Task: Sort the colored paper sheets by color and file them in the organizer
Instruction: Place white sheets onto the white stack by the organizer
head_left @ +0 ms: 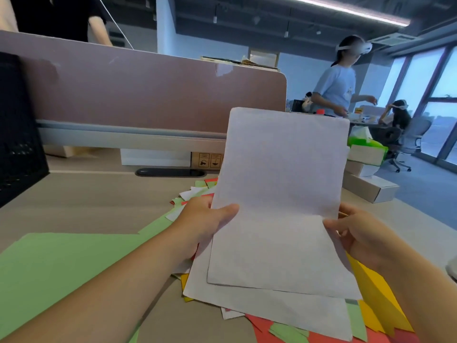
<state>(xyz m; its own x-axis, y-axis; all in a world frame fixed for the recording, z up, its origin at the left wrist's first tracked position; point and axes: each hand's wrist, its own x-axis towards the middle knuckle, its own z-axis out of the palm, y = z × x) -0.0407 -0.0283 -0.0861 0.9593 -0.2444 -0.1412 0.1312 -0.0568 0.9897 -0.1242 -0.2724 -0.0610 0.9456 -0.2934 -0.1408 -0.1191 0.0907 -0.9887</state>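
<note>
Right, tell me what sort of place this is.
Most likely an open-plan office: a wood-look desk backed by a pink partition screen, a swivel office chair at another desk, and a tall window wall.

Lit evenly, cool. Glare from ceiling strip light (346,9) above white sheet (282,189); hazy daylight from windows (440,92) right of sheet. Soft shadow below sheet. Bowed at edges by wide angle; slightly blurred behind sheet.
</note>
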